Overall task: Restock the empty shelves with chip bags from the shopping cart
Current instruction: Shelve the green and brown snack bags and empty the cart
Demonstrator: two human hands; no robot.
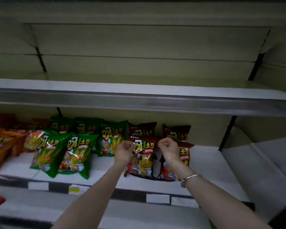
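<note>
Brown bag (144, 162), right of the green bags (76, 154): your left hand (123, 150) and right hand (169, 150) are pinching its top corners, settling it upright; releasing is probably coming next.

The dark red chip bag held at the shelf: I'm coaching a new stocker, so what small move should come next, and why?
Probably release it. The left hand and right hand pinch the top corners of the dark red chip bag, whose bottom seems to rest on the lower shelf, upright in front of the same-coloured bags.
</note>
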